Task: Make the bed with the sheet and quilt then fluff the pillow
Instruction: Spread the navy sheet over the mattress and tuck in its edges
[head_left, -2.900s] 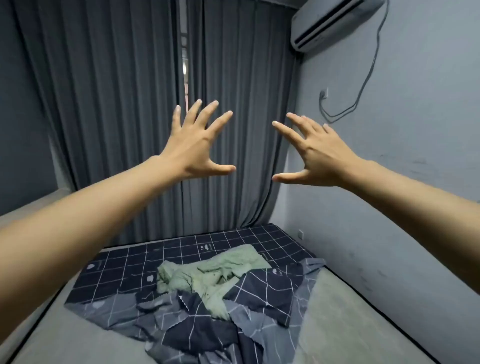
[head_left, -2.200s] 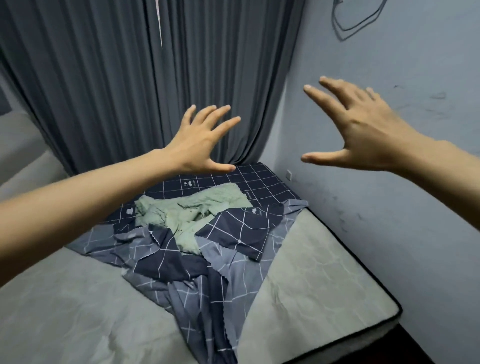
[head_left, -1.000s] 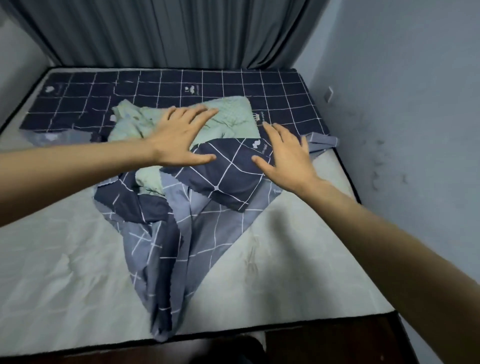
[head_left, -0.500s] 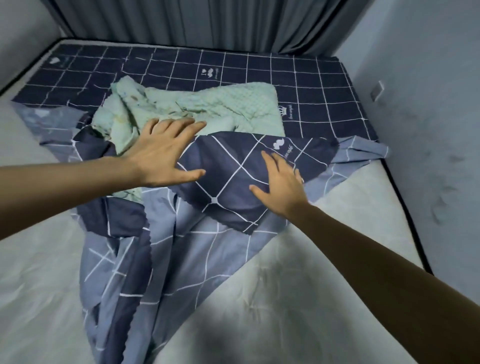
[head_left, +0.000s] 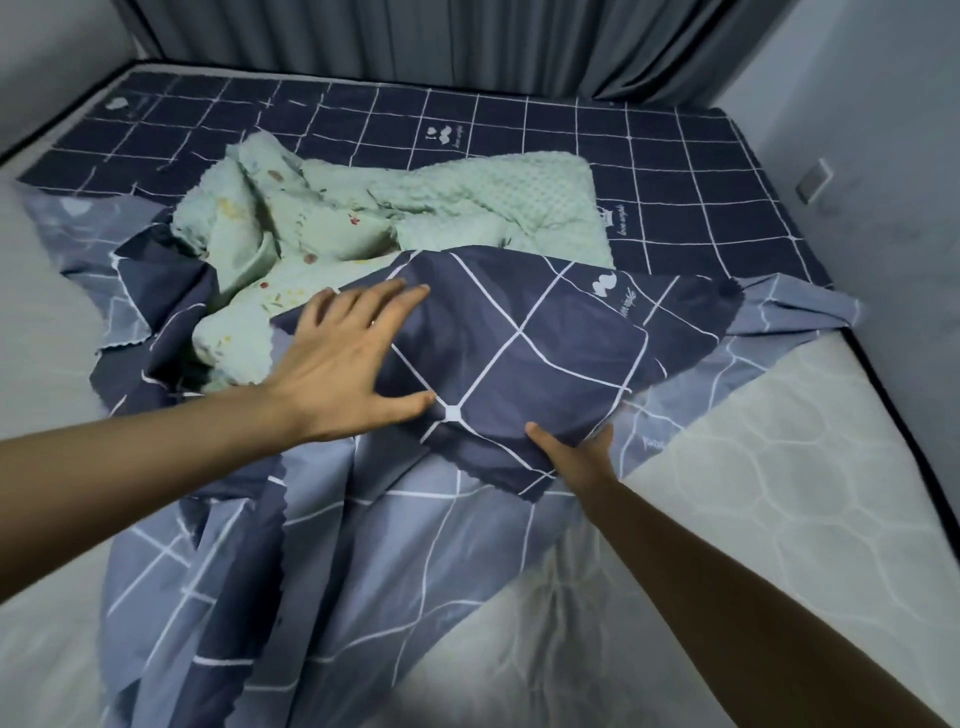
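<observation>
A: Which step are we at?

B: Early, I'd say — clearing the pile off the bed (head_left: 779, 499) before the sheet goes flat. Left hand (head_left: 348, 364) lies on the dark checked pillow (head_left: 519, 343), fingers straight and apart, pressing its left end. Right hand (head_left: 576, 457) grips the pillow's near corner, thumb on top, fingers tucked under the fabric.

A: Sheet and quilt?

B: Sheet (head_left: 322, 551), blue-grey w/ white grid, is bunched mid-bed; far half looks spread toward the curtain (head_left: 415, 41), near part twisted and trailing to the foot. Green quilt (head_left: 363, 218) is crumpled on the sheet, just behind the pillow, touching it.

A: Next move?

B: Prob. lift the pillow clear w/ both hands and set it aside, then pull the quilt off so the sheet can be drawn out. Needs a firmer left grip; flat palm alone won't lift it.

A: Anything unclear?

B: Right fingers are hidden under the corner. Can't tell how much quilt sits under the pillow. Bed's near edge and left side are cut off, and I can't tell where the sheet's near corners end.
</observation>
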